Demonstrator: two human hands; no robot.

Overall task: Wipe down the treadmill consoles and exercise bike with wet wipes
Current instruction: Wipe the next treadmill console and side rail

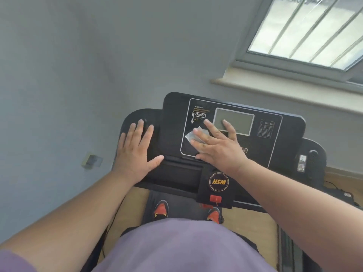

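Right hand: your right hand (218, 146) lay flat on the treadmill console (231, 130), fingers straight and spread; it pressed a wet wipe (191, 136) against the panel; index and middle fingers reached onto the lower left of the grey display (237, 119)
Left hand: your left hand (135, 152) rested flat, fingers spread and straight, on the console's left wing beside a round knob (146, 126); it held nothing; thumb pointed toward the panel's lower edge
Wet wipe: white, crumpled; lay under your right palm and fingers, left edge poking out; sat on the panel just left of the display
Writing, logo: round badge (219, 181) below the panel read "HSM" in orange letters inside a ring
Writing, panel left: orange and white text with a boxed line and a down arrow (198, 114); too blurred to read
Writing, panel right: small table of figures (266, 128); unreadable
Sticker: label with a code pattern (302, 163) on the right wing; text too small to tell
Safety key: red tab (215, 198) below the badge
Feet: your orange and black shoes (161, 210) stood on the treadmill belt (184, 208)
Clothing: purple shirt (180, 246) filled the bottom of the view
Surroundings: grey wall (78, 55); barred window (314, 30) upper right above a sill; wall socket (91, 160) at left
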